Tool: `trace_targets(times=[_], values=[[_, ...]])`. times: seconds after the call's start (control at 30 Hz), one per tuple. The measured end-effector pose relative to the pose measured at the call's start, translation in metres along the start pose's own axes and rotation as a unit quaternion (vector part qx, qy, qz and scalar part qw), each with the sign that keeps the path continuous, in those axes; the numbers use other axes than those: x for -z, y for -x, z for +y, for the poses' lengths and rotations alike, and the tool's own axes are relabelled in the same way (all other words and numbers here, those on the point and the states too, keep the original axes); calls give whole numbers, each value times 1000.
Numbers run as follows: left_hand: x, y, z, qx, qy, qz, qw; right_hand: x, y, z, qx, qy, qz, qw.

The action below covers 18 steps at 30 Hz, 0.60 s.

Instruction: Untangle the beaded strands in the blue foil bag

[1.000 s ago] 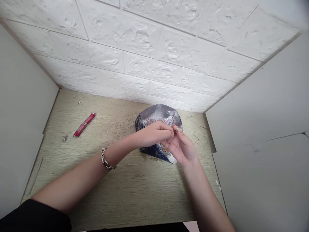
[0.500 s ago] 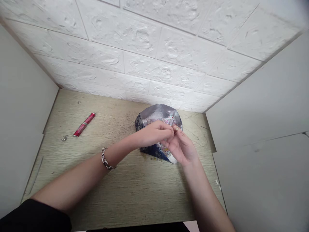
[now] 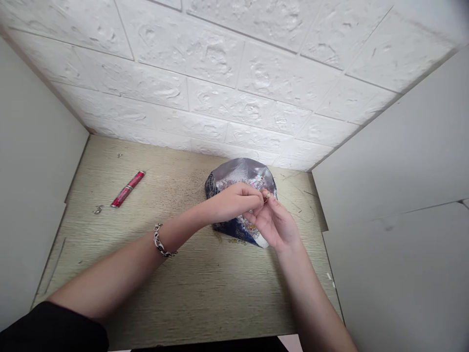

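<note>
An open silver-lined bag (image 3: 242, 167) with a dark blue patterned outside holds many small, shiny beads (image 3: 264, 182). Over its mouth, my left hand (image 3: 236, 203) is closed in a pinch, its fingertips meeting those of my right hand (image 3: 276, 220). The right thumb and fingers are closed too. Between the fingertips is something tiny, with a thin curved line beside it; what it is I cannot make out. A silver chain bracelet circles my left wrist. Several yellowish beads (image 3: 238, 241) lie on the table along the bag's near edge.
A red tube-like stick (image 3: 128, 189) with silver ends lies at the left of the wooden table (image 3: 190, 293). Small clear pieces (image 3: 98, 209) sit near it. Thin threads (image 3: 298, 193) lie right of the bag. White brick-patterned wall behind; grey panels flank both sides.
Both hands stay nearly still over the bag. Only the fingertips have shifted slightly around the tiny thing between them.
</note>
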<state>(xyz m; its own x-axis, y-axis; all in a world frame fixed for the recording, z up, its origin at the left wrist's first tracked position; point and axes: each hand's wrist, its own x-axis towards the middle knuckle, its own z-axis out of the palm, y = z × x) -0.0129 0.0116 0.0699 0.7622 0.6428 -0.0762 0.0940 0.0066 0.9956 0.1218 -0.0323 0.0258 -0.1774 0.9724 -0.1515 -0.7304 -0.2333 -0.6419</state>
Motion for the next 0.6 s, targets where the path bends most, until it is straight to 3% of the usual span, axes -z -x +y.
trace_targets(times=[0.6], values=[[-2, 2, 6, 23, 8, 33, 999, -2, 1, -3, 14, 33, -16, 999]])
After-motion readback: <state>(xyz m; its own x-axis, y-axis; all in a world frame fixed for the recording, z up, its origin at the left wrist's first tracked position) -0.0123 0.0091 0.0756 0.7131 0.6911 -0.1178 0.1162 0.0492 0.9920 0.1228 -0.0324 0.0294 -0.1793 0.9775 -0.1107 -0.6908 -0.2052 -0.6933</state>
